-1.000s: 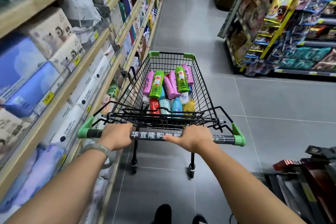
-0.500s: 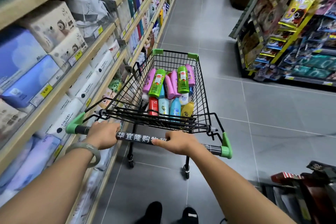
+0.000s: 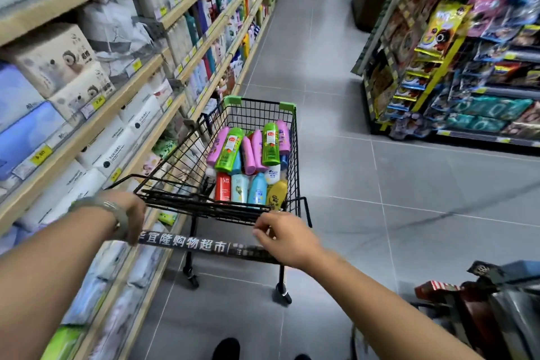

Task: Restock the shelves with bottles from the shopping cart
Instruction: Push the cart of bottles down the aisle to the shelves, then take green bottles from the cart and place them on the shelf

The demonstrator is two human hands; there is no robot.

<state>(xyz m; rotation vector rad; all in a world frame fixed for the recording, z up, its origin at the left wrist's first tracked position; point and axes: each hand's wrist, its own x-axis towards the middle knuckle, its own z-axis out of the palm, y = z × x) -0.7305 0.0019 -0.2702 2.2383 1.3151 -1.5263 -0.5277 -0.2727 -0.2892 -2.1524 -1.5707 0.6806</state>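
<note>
Cart transit. Your left hand grips the cart handle; right hand: hold unreadable. Next: park, lift a green bottle.

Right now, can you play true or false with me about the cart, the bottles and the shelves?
1. The black wire shopping cart holds plastic bottles. True.
2. Two green bottles lie on top of the pile. True.
3. The yellow bottle lies at the cart's far end. False: it is at the near end, beside the pale blue bottle.
4. The wooden shelves stand on the person's right. False: they are on the left.
5. The left hand is off the cart's black handle. False: it grips it.
</note>
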